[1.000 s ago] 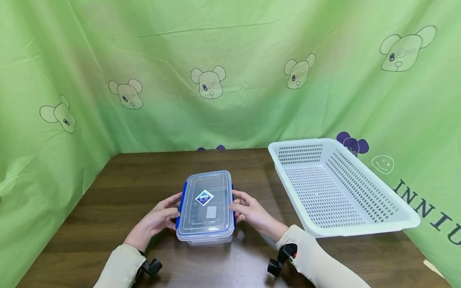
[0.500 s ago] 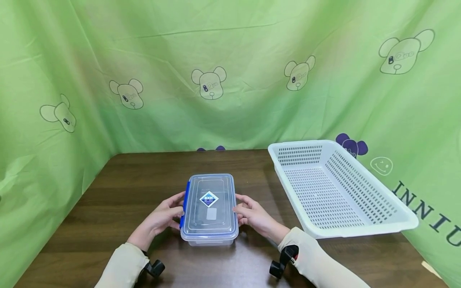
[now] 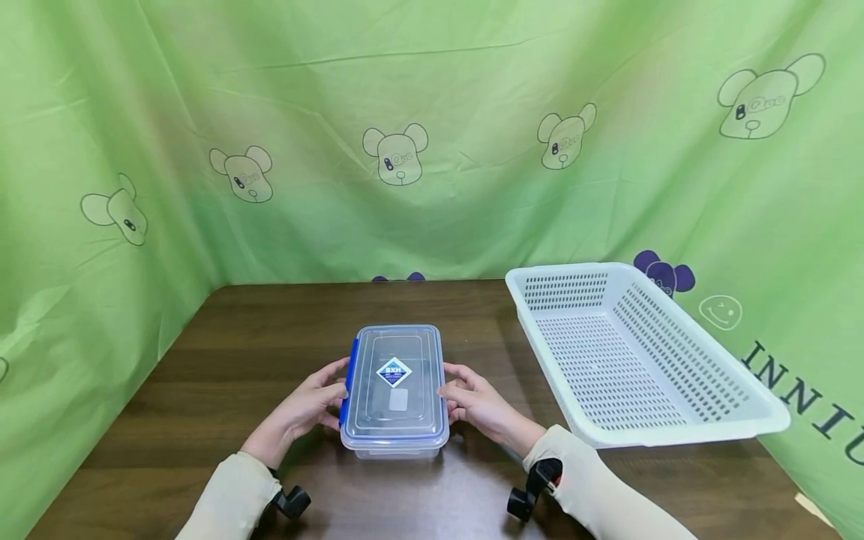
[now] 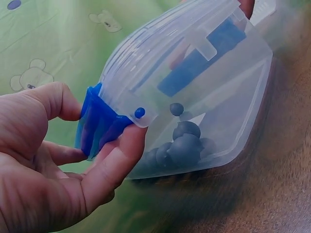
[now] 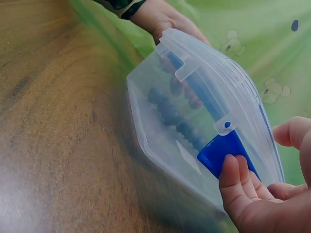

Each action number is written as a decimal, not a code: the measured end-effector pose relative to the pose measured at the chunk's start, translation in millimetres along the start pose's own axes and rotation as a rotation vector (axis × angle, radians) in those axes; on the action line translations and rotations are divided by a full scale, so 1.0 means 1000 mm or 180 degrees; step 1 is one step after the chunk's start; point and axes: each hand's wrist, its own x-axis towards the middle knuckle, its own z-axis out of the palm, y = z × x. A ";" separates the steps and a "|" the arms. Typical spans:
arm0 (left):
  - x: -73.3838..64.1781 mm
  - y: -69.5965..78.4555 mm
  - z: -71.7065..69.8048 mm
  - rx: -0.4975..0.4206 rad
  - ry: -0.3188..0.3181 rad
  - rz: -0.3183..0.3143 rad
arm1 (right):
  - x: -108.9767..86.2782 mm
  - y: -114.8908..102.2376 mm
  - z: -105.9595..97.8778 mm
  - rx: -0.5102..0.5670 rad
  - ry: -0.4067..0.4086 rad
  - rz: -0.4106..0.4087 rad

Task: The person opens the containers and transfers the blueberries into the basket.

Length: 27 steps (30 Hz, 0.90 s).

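A clear plastic food container (image 3: 398, 416) with a see-through lid and blue side latches lies on the table between both hands. My left hand (image 3: 307, 401) grips its left side; in the left wrist view, thumb and fingers are around the blue latch (image 4: 104, 121), which slants outward. My right hand (image 3: 479, 405) holds the opposite side, its fingertips on the other blue latch (image 5: 228, 154) in the right wrist view. Several dark round pieces (image 4: 184, 143) show through the container's wall in a row. A blue-and-white diamond label (image 3: 394, 371) marks the lid.
To the right stands a white perforated plastic basket (image 3: 607, 367), its floor bare. Brown wooden tabletop (image 3: 283, 322) surrounds the container. A green printed cloth (image 3: 304, 97) hangs along the back and sides.
Within the first half second the container shifted slightly right and turned a little straighter, and its right blue latch went out of the head view. Both hands moved slightly with it.
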 end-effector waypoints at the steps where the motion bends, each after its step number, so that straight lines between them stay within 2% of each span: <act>1: 0.000 0.000 0.000 0.0011 -0.0012 0.0001 | 0.000 0.000 0.000 -0.0008 -0.0003 -0.0001; 9: 0.002 0.002 0.004 0.0236 -0.0089 -0.0018 | -0.001 0.000 -0.001 -0.0042 -0.0065 0.0035; 18: 0.003 0.011 0.017 0.0606 0.0179 -0.0067 | 0.000 0.001 0.001 -0.0038 0.0028 -0.0012; 21: 0.003 0.013 0.020 0.0625 0.0200 -0.0041 | 0.001 0.000 0.001 -0.0038 0.0041 -0.0020; 24: 0.003 0.009 0.014 0.0574 0.0108 -0.0045 | 0.000 -0.001 0.001 -0.0025 0.0032 -0.0010; 27: 0.003 0.004 0.002 0.0333 -0.0115 -0.0076 | 0.000 -0.001 0.002 -0.0015 0.0013 0.0005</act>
